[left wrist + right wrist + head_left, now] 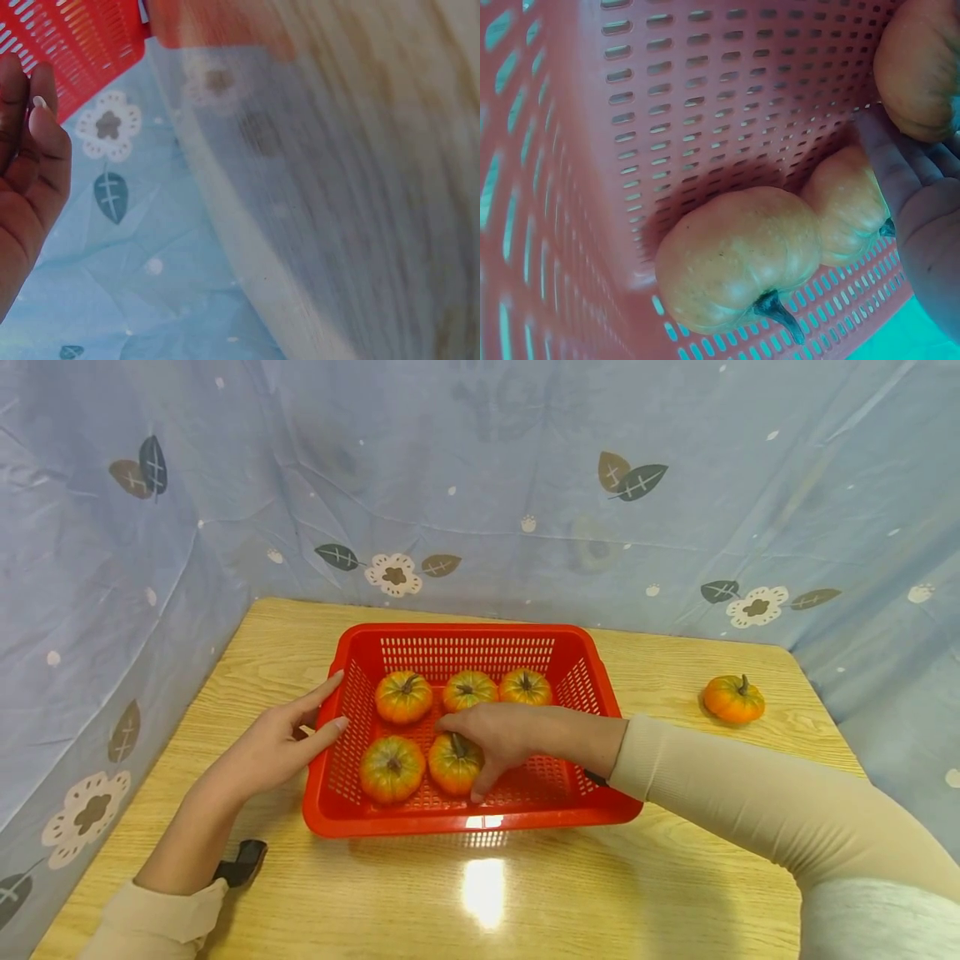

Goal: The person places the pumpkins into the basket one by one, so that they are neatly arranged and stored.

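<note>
A red plastic basket (480, 818) with slotted walls stands on the table and holds several small orange-and-green pumpkins. My right hand (504, 739) reaches into it from the right and grips the front middle pumpkin (452, 768), thumb on the near side, fingers over the far side. To its left lies another pumpkin (392, 770). Behind are a back-left pumpkin (403, 697), a back-middle pumpkin (469, 690) and a back-right pumpkin (525, 687). Thumb and forefinger of my left hand (273, 747) rest over the basket's left rim; its other fingers are mostly hidden in the head view.
One more pumpkin (734, 699) sits outside the basket, at the right of the wooden table (360, 893). A blue patterned cloth (480, 485) hangs behind and along both sides. Black straps show at both wrists.
</note>
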`<move>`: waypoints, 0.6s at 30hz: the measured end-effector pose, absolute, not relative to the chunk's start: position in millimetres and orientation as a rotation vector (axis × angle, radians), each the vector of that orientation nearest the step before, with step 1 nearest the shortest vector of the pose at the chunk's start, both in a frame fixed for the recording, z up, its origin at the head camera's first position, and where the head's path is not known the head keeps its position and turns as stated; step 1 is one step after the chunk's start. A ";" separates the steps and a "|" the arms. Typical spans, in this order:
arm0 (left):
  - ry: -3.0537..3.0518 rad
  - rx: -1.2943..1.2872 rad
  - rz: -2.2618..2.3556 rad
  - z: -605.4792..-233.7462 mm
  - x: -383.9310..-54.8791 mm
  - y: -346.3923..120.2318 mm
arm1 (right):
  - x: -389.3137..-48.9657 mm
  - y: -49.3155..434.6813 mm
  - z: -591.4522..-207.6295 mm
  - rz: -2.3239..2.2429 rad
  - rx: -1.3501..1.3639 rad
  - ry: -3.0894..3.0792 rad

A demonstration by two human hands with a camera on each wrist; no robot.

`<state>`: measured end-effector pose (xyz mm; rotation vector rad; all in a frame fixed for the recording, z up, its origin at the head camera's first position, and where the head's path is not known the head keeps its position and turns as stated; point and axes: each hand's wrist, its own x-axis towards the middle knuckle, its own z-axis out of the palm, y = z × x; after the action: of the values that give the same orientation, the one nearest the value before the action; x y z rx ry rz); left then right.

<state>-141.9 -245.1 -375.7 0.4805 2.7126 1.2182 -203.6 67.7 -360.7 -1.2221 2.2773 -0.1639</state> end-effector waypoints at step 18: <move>2.698 0.482 1.243 -374.2 -140.5 -244.4 | -200.2 76.3 -322.5 -0.155 -1.180 2.320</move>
<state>-140.5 -244.4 -374.2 0.4822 2.6979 1.2431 -200.2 76.3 -322.5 -1.1801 2.3201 -0.1550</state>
